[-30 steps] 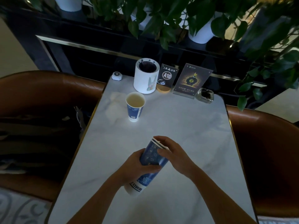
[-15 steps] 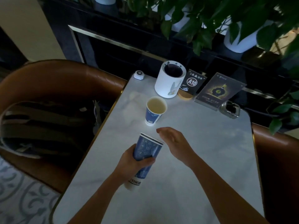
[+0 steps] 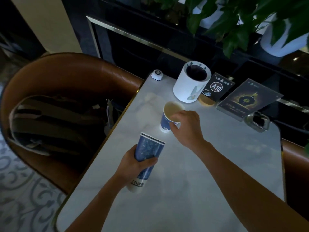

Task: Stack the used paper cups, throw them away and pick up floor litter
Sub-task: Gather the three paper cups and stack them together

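Note:
My left hand (image 3: pixel 135 164) grips a stack of blue-and-white paper cups (image 3: pixel 147 158), tilted with its rims pointing up and away from me, above the white marble table (image 3: pixel 217 173). A single blue paper cup (image 3: pixel 168 114) stands upright further back on the table, pale inside. My right hand (image 3: pixel 185 126) has reached it, with the thumb on the rim and the fingers wrapped around its right side.
A white cylindrical holder (image 3: pixel 190 84), an A10 table sign (image 3: pixel 216 87), a dark menu card (image 3: pixel 247 101), an ashtray (image 3: pixel 257 122) and a small white call button (image 3: pixel 157 74) line the table's far edge. Brown leather chairs (image 3: pixel 66 81) flank the table, the left one holding a bag (image 3: pixel 55 124). Plants hang above.
My right hand left the stack's rim and moved forward to the lone cup, closing around it. My left hand kept holding the stack. The view shifted left.

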Demonstrator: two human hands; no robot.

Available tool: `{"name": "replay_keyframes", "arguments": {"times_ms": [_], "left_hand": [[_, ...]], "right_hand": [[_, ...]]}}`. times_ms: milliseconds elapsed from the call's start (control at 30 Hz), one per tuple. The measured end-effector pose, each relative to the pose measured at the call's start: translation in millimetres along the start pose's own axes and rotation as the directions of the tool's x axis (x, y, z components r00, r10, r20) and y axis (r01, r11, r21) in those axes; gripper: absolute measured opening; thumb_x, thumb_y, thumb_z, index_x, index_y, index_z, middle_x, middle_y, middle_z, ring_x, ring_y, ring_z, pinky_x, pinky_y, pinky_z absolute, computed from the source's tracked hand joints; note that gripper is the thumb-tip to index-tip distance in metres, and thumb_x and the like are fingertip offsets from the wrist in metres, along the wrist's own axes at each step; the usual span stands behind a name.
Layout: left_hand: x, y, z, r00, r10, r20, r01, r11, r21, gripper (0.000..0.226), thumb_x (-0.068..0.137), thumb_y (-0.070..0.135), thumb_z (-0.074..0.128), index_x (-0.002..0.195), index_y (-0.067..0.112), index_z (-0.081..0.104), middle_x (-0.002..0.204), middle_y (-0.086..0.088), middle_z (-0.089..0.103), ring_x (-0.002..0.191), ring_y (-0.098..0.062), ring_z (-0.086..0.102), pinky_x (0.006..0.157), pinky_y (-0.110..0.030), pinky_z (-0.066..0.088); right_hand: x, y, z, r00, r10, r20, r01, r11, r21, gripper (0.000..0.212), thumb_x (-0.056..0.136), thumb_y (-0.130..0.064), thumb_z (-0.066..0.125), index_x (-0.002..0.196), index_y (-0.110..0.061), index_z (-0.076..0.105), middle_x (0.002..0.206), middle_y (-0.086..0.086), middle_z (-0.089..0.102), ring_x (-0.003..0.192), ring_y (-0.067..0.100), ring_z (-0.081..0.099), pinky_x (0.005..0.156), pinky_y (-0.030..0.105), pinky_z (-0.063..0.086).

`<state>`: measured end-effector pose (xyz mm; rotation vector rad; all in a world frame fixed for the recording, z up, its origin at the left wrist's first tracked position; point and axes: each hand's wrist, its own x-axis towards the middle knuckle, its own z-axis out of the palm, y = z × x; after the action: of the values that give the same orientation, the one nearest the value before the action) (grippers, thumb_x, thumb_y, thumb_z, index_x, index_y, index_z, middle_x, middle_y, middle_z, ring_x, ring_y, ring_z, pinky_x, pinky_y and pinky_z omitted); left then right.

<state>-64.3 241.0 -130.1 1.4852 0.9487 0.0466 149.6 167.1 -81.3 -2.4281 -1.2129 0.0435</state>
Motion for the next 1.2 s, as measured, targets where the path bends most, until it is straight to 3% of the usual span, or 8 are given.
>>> {"name": "replay_keyframes", "arguments": {"times_ms": [67,133,333,467,600,833,1067,1200], "left_hand": [[0,0,-2,1.000,-0.002,-0.005,0.002,1.000,0.003,0.039,0.073,0.023,0.087,0.105,0.023,0.064,0.090,0.007,0.075,0.072,-0.002,0.073,0.058,-0.014,0.052],[0,-1,-3,1.000,-0.005,-0.004,0.005,1.000,0.004,0.042,0.072,0.026,0.088,0.107,0.021,0.065,0.091,0.006,0.075,0.075,-0.007,0.074,0.060,-0.016,0.052],[-3,-7,-6,1.000,-0.025,0.008,0.025,1.000,0.010,0.050,0.065,0.037,0.089,0.107,0.026,0.064,0.094,0.002,0.077,0.079,-0.015,0.075,0.066,-0.027,0.057],[-7,-11,-5,1.000,-0.024,0.016,0.023,0.999,0.037,0.048,0.069,0.034,0.088,0.110,0.025,0.063,0.095,0.001,0.076,0.082,-0.017,0.075,0.069,-0.029,0.058],[-17,-11,-5,0.999,-0.015,0.033,0.014,0.999,0.043,0.048,0.069,0.031,0.089,0.109,0.021,0.064,0.094,-0.001,0.076,0.082,-0.018,0.075,0.069,-0.030,0.057],[-41,-13,-6,0.996,0.029,0.090,-0.035,0.998,0.060,0.071,0.046,0.058,0.080,0.107,0.024,0.065,0.094,-0.001,0.077,0.081,-0.015,0.075,0.071,-0.035,0.062],[-64,-15,-1,0.989,0.059,0.133,-0.076,0.989,0.126,0.069,0.046,0.058,0.083,0.104,0.027,0.064,0.094,0.001,0.077,0.081,-0.014,0.075,0.074,-0.037,0.062],[-79,-12,3,0.979,0.095,0.183,-0.129,0.974,0.187,0.050,0.062,0.041,0.090,0.100,0.030,0.060,0.091,0.004,0.075,0.080,-0.010,0.072,0.065,-0.025,0.056]], "right_hand": [[-1,2,5,0.998,0.013,0.058,-0.011,0.999,-0.035,0.010,0.081,-0.022,0.071,0.089,-0.018,0.071,0.085,0.001,0.072,0.086,0.021,0.063,0.101,0.038,0.036],[-5,4,6,0.997,0.032,0.066,-0.031,0.999,-0.021,0.008,0.083,-0.021,0.071,0.089,-0.017,0.071,0.084,0.004,0.073,0.087,0.021,0.062,0.101,0.037,0.037],[-20,13,-4,0.995,0.092,0.031,-0.093,0.996,0.017,0.009,0.083,-0.020,0.071,0.088,-0.013,0.072,0.085,0.008,0.073,0.080,0.020,0.057,0.067,0.019,0.037],[-38,12,-23,0.984,0.176,0.023,-0.178,0.979,0.104,0.017,0.086,-0.018,0.069,0.096,-0.005,0.071,0.090,0.010,0.073,0.077,0.015,0.059,0.067,0.015,0.043],[-62,9,-44,0.975,0.221,0.003,-0.219,0.966,0.140,0.013,0.088,-0.010,0.064,0.096,-0.001,0.069,0.092,0.011,0.072,0.075,0.011,0.055,0.063,0.002,0.032],[-108,13,-77,0.954,0.293,-0.061,-0.281,0.947,0.156,0.014,0.090,-0.009,0.062,0.101,-0.001,0.067,0.088,0.001,0.064,0.080,0.013,0.056,0.062,-0.003,0.037],[-144,12,-113,0.942,0.297,-0.153,-0.265,0.944,0.198,0.013,0.090,-0.015,0.063,0.097,-0.006,0.066,0.084,-0.001,0.064,0.077,0.015,0.059,0.063,0.005,0.038],[-159,0,-131,0.952,0.258,-0.168,-0.213,0.946,0.244,0.009,0.090,-0.017,0.061,0.094,-0.012,0.067,0.080,-0.004,0.065,0.072,0.005,0.060,0.062,0.004,0.040]]}}
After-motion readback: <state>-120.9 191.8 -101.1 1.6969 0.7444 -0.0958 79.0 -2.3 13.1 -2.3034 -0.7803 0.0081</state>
